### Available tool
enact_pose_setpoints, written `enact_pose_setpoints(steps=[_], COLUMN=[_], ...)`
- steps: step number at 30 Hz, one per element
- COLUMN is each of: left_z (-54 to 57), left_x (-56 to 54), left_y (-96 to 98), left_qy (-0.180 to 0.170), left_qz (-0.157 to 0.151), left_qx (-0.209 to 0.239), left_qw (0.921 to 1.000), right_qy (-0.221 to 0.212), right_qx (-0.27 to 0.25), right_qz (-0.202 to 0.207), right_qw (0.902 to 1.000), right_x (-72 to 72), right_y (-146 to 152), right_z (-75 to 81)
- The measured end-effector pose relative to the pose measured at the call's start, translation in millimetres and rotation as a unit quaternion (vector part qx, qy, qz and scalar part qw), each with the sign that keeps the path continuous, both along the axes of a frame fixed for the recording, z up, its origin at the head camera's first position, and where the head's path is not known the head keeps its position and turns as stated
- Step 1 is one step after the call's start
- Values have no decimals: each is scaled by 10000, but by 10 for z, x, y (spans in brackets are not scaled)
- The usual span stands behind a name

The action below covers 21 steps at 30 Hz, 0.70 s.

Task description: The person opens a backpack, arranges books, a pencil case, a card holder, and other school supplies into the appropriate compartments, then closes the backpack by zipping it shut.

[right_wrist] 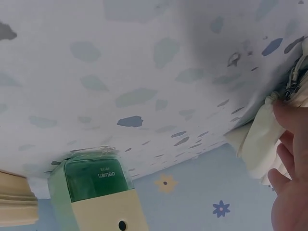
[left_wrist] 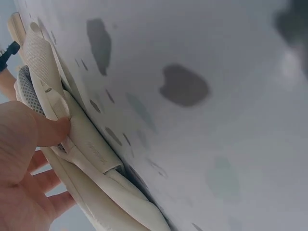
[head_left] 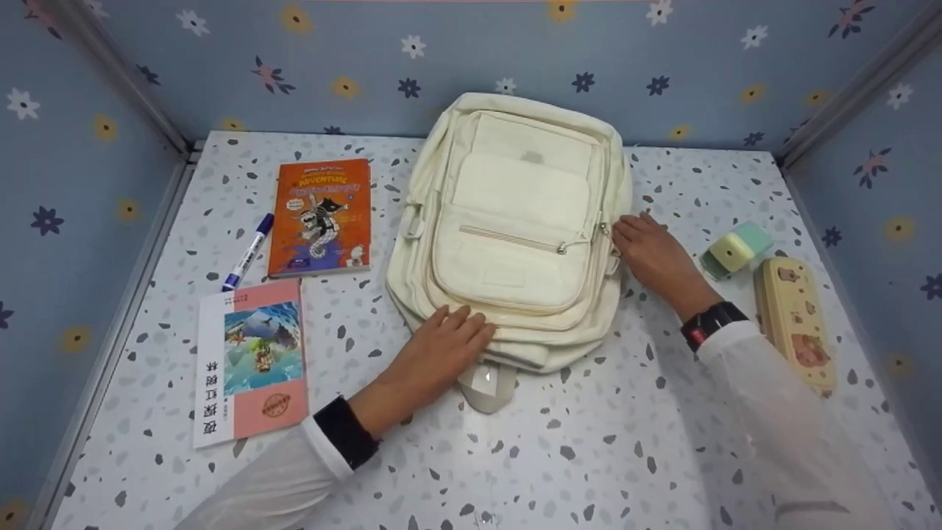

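A cream backpack [head_left: 515, 272] lies front up on the speckled table, its zippered pocket on top. My left hand [head_left: 445, 350] holds the bag's lower left edge. In the left wrist view, the thumb [left_wrist: 55, 130] presses near the strap and the fingers spread over the other side. At the bag's right side, my right hand [head_left: 651, 250] grips the edge beside a zipper pull [head_left: 603, 228]. The right wrist view has its thumb [right_wrist: 288, 115] against the fabric close to the dark zipper pull, with the fingers behind.
Left of the bag lie an orange book [head_left: 324, 217], a blue-capped marker [head_left: 249, 252] and a pink-and-white book [head_left: 254, 361]. On the right are a green-and-yellow pencil sharpener [head_left: 734, 250] and a yellow pencil case [head_left: 795, 320]. Flowered panels [head_left: 486, 44] stand around the table.
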<state>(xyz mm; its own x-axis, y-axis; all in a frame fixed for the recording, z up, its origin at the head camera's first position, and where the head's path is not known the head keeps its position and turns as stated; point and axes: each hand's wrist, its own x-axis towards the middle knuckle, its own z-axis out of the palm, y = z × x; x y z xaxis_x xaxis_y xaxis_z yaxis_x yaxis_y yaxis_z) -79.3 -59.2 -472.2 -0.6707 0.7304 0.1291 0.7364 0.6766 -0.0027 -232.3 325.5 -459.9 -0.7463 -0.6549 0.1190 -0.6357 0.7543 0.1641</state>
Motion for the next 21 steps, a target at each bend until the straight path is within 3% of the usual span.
enact_pose_setpoints(steps=[12,16,21], left_z=[24,23,15], left_x=[-99,-135,-183], left_y=[-268,-362,-480], left_qy=[-204,-209,-406], left_qz=[-229,-285,-213], left_qx=[670,717,891], left_qw=[9973,9968,9950], right_qy=[459,157,-435], right_qx=[-247,-707,-1447], right_qz=[504,448,60], right_qw=[9974,9964,9885], right_x=[199,294,437], right_y=[-57,-65,-81], right_z=[-38,-44,-37])
